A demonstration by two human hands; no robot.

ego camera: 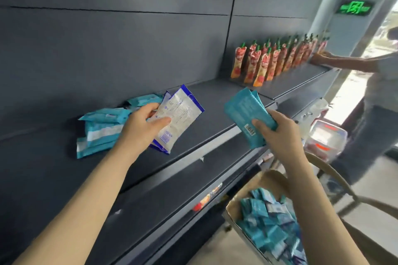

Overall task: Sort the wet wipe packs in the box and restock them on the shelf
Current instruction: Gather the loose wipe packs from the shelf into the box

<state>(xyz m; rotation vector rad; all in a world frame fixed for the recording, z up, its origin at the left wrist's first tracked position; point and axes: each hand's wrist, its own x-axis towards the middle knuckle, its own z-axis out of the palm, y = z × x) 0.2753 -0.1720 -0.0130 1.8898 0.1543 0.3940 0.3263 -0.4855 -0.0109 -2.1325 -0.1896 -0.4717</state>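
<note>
Sorting and shelving overlap here, I'd judge. The left hand (142,127) pinches a few white, blue-edged wet wipe packs (179,114), thumb on top, above the dark grey metal shelf (213,101), just right of the stacked teal packs (101,127) lying there. The right hand (277,133) grips a fan of teal plastic packs (245,109) by their lower end, over the shelf's front edge. Next, probably: teal joins teal, white starts its own row.

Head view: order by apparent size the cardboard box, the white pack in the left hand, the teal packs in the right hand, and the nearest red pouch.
1. cardboard box, partly out of frame
2. white pack and held teal packs: alike, unranked
3. nearest red pouch, though farther away
</note>
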